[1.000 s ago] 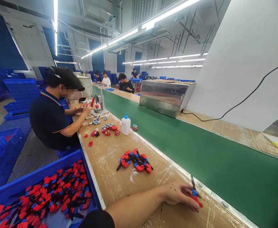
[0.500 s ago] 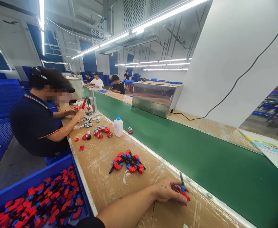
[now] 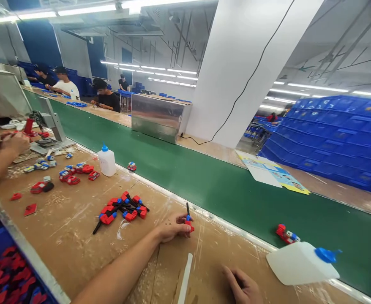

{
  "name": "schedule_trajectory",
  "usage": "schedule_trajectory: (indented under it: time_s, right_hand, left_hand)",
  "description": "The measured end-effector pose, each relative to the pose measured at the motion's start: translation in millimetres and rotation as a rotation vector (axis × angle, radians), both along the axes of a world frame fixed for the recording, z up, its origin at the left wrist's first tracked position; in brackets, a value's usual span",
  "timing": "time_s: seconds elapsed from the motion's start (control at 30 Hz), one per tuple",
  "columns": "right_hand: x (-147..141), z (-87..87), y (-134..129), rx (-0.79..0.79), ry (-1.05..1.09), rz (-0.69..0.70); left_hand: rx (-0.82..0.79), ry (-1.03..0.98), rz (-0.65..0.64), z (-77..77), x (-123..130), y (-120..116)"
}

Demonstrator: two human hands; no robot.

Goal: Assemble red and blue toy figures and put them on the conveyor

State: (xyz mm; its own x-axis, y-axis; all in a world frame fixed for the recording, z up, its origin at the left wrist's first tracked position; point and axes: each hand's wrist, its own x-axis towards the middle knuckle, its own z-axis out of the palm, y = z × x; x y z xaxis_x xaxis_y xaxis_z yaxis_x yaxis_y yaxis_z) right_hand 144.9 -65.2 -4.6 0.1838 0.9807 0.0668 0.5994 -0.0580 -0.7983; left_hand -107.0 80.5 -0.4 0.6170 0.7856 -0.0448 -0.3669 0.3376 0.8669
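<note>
My left hand (image 3: 174,228) is closed on a small red-and-blue plastic part with a black rod (image 3: 188,218), the rod pointing up. The hand rests near the bench edge beside the belt. To its left lies a pile of similar red, blue and black parts (image 3: 122,207). My right hand (image 3: 241,285) is low in the picture, thumb and fingers loosely apart with nothing visible between them; its lower part is cut off. A white strip (image 3: 185,278) lies on the bench between my hands. Right of my right hand, a white bottle with a blue cap (image 3: 299,264) appears tilted.
A green conveyor belt (image 3: 204,173) runs behind the bench. On it sit a red toy vehicle part (image 3: 286,234) and another small part (image 3: 132,166). Another bottle (image 3: 107,161) stands left. A co-worker's hand (image 3: 14,143) is by a small press (image 3: 47,131). A blue crate (image 3: 1,261) holds parts.
My view has swung right, bringing my right hand, the tilted bottle and stacked blue crates into sight. My left hand still holds the same part.
</note>
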Motion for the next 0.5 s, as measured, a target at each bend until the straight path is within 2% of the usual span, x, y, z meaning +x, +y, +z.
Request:
schedule_trajectory:
  time_s: [0.5]
  right_hand:
    - [-3.2, -3.0, -2.8, 0.027, 0.034, -0.001]
  left_hand:
    - [0.027, 0.004, -0.013, -6.7, -0.9, 1.5]
